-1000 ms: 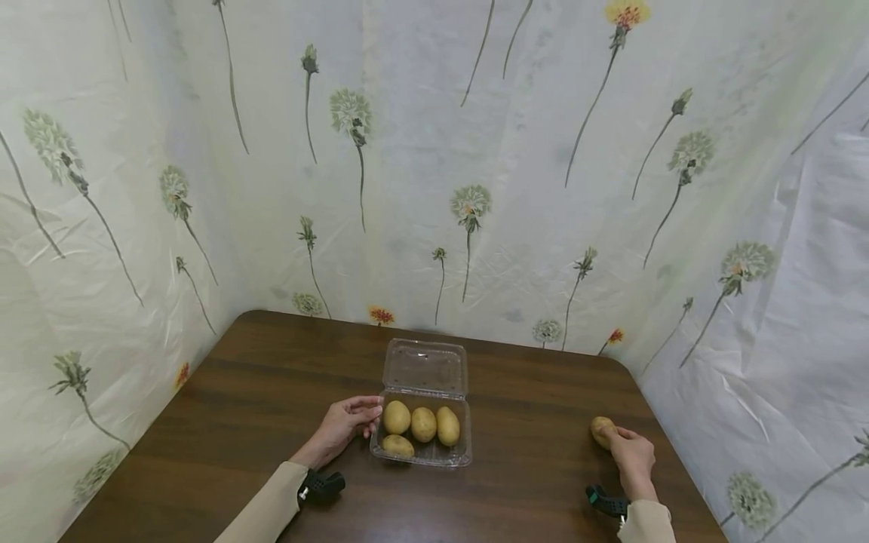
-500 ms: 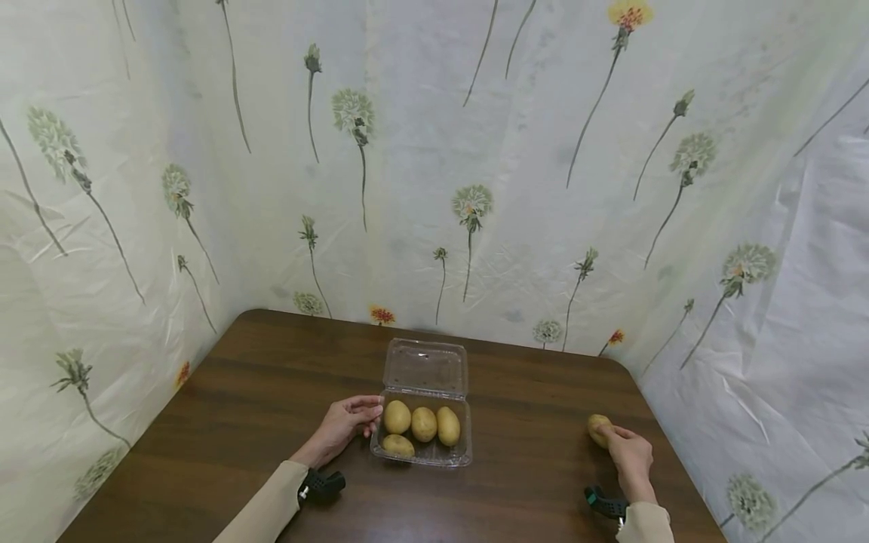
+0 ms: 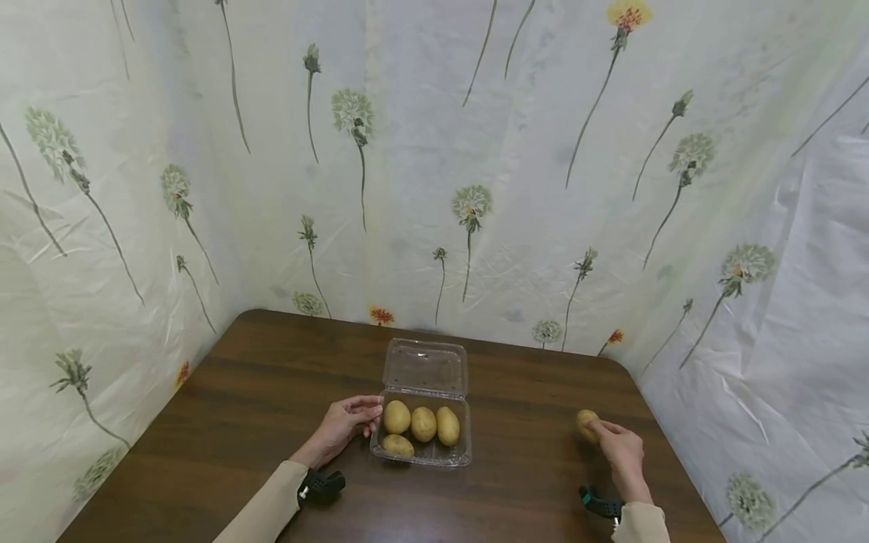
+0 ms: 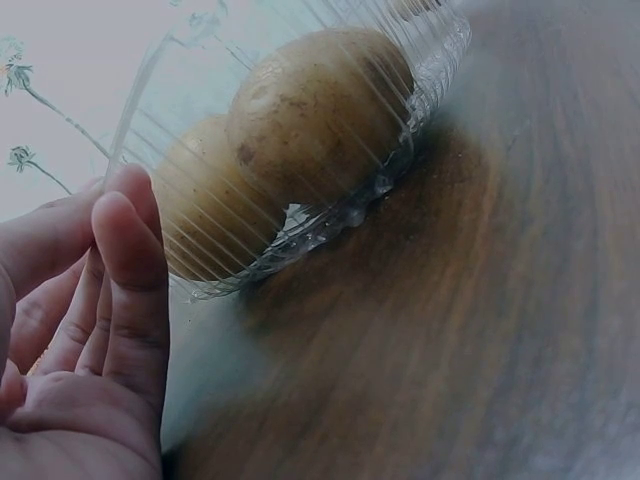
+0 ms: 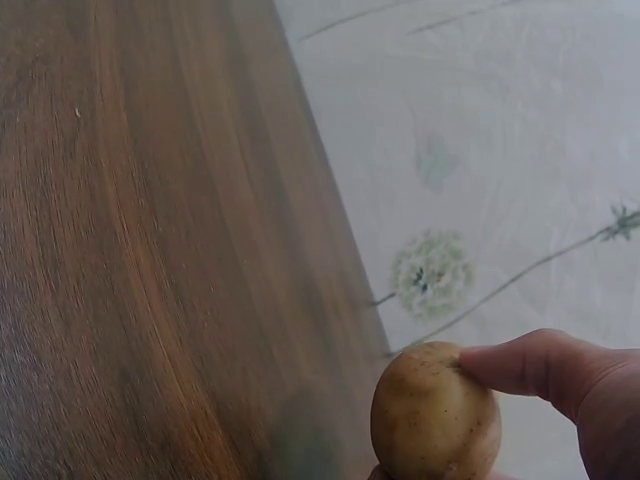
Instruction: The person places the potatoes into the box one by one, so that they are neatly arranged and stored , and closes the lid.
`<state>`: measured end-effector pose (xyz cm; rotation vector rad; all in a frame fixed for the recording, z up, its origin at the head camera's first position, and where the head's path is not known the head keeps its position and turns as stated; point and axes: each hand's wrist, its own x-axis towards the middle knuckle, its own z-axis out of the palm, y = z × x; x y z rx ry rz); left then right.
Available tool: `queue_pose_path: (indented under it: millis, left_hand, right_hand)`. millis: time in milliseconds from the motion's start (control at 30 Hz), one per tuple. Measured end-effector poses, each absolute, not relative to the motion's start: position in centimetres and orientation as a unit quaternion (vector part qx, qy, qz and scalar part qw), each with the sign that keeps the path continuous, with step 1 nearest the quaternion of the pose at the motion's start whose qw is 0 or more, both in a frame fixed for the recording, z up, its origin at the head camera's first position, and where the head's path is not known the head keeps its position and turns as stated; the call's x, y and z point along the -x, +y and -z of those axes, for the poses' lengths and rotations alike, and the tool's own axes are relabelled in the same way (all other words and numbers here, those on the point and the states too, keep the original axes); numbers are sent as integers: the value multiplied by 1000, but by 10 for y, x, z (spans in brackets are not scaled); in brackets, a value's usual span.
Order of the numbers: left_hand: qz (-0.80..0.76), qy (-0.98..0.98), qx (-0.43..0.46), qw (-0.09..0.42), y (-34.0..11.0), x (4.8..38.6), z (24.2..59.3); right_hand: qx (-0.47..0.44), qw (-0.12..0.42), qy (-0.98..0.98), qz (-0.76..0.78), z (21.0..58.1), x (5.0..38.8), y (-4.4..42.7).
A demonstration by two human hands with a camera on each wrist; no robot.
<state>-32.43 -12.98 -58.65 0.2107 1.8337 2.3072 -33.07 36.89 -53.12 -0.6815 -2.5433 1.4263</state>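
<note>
A clear plastic clamshell box [image 3: 441, 457] stands on the table with its lid [image 3: 426, 367] tipped back. Several yellow potatoes [image 3: 424, 424] lie in its base. My left hand [image 3: 341, 427] pinches the box's left rim between thumb and fingers; the left wrist view shows this grip, with potatoes [image 4: 320, 115] behind the ribbed wall. Over at the right side of the table, my right hand [image 3: 623, 452] holds one potato [image 3: 587, 426] by thumb and fingers. In the right wrist view the thumb presses on top of that potato [image 5: 435, 415], while most of the other fingers are out of sight.
The brown wooden table [image 3: 271, 354] has rounded far corners. A white curtain [image 3: 407, 151] printed with dandelions hangs close behind it and on both sides. A dark wrist strap with a camera mount [image 3: 324, 486] sits on each forearm.
My right hand has shifted slightly to the left and away from me, carrying the potato with it. The left hand and the box stay where they were.
</note>
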Motion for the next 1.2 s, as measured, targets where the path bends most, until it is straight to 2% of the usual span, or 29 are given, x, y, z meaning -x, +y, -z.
queue_pose_path:
  millis: [267,900,1200]
  left_hand:
    - [-778,617,-70,94,-130,323,586]
    - [-780,617,-69,85,-129,323,586]
    - [-778,617,-76,88,-130,323,586]
  right_hand:
    - [219,80,-849,-475,530,329,359]
    - [136,11,-868,-478,501,323,327]
    - [106,-1,-877,-468,492,321,313]
